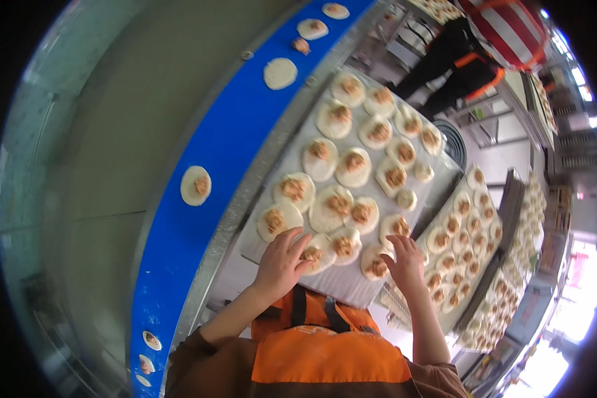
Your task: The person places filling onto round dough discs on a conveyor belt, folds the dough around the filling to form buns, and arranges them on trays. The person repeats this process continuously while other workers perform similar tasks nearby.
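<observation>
In front of me lies a tray (341,284) lined with a pale sheet and holding several flat dough rounds topped with brown filling. At its near left, my left hand (280,264) is open, thumb and fingers apart, beside a filled dough round (320,251). Its fingertips also come close to another filled dough round (276,215). My right hand (406,260) is open over the tray's near right edge, with the thumb close to a dough round (373,270). Whether the fingertips touch the dough is hard to tell. Two smaller pale dough pieces (406,199) sit at the right side.
A blue conveyor belt (199,142) runs along the left, carrying dough rounds and a loose lump of filling (301,46). Another loaded tray (463,242) stands to the right. Far ahead, a person in a red striped top (507,30) stands near racks.
</observation>
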`<action>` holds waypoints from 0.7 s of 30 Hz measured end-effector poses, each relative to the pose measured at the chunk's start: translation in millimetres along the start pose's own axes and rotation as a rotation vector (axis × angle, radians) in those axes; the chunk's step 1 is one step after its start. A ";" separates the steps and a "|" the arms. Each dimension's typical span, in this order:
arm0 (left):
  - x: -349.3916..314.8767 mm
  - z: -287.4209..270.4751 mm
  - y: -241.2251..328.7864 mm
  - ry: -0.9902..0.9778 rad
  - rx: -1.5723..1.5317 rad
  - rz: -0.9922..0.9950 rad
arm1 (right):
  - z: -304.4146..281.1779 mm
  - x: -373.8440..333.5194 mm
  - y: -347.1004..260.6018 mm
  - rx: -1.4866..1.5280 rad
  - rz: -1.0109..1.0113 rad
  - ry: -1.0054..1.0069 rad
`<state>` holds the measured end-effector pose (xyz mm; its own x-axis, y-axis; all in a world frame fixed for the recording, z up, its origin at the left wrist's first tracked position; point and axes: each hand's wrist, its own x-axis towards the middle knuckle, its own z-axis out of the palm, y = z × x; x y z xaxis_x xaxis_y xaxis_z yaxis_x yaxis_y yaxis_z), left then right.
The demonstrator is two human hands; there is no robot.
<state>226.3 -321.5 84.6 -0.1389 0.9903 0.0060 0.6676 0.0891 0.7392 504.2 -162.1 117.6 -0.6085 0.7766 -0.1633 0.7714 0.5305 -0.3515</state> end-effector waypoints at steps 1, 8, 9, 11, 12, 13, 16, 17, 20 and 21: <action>-0.6 -12.8 -13.7 0.109 0.025 -0.049 | -5.0 15.2 -5.6 0.019 -0.027 0.038; -65.3 -106.5 -168.3 0.654 0.352 -0.612 | 16.8 206.8 -81.8 0.475 -0.365 -0.123; -74.7 -107.7 -183.9 0.650 0.262 -0.707 | 30.5 241.9 -98.9 0.506 -0.389 -0.102; -94.1 -110.6 -204.9 0.592 0.175 -0.804 | 57.6 313.8 -130.1 0.560 -0.333 -0.037; -104.7 -112.6 -209.9 0.540 0.182 -0.812 | 68.6 344.2 -141.6 0.615 -0.287 0.003; -113.7 -113.8 -213.0 0.483 0.197 -0.854 | 76.2 371.6 -149.2 0.567 -0.231 0.033; -135.1 -125.8 -216.3 0.402 0.323 -0.908 | 95.5 419.2 -168.0 0.354 -0.159 0.120; -142.0 -132.1 -216.7 0.377 0.356 -0.925 | 101.0 428.8 -175.7 0.260 -0.119 0.135; -167.1 -157.0 -220.0 0.321 0.057 -1.115 | 117.8 438.0 -200.8 0.040 -0.328 0.034; -176.0 -165.6 -221.8 0.275 -0.042 -1.160 | 123.3 436.6 -209.0 -0.036 -0.412 0.023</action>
<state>-18.4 -533.2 31.1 -0.7993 0.2642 -0.5397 0.0162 0.9073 0.4203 54.4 24.2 6.2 -0.8635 0.5043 0.0048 0.4708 0.8095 -0.3509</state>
